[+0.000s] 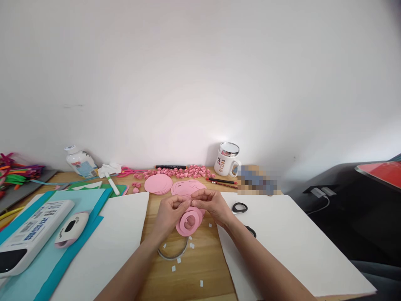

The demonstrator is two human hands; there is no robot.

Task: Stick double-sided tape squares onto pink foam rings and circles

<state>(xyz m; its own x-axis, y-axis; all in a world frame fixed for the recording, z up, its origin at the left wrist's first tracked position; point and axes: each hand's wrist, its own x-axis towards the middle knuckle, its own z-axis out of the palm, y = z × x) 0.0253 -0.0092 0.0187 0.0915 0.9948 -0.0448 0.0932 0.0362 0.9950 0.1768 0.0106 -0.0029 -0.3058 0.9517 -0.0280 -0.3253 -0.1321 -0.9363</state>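
Note:
My left hand (171, 212) and my right hand (213, 205) meet fingertip to fingertip over the middle of the table. Both are closed in a pinch, and what lies between the fingers is too small to make out. Just below the fingertips is a pink paper spiral (198, 220) with rings round an open centre. Behind the hands lie a stack of pink paper circles (158, 184) and a pile of cut pink paper (187, 187). Many small rolled pink paper pieces (200, 170) sit along the wall. A tape roll (173, 257) rests nearer, among small white squares (173, 268).
White boards lie left (120, 221) and right (282, 234); black-handled scissors (239, 207) are partly under my right arm. A mug (226, 161), pens (222, 181) and a bottle (80, 162) stand or lie behind. At left are a white box (37, 234) and a glue gun-like white device (72, 229).

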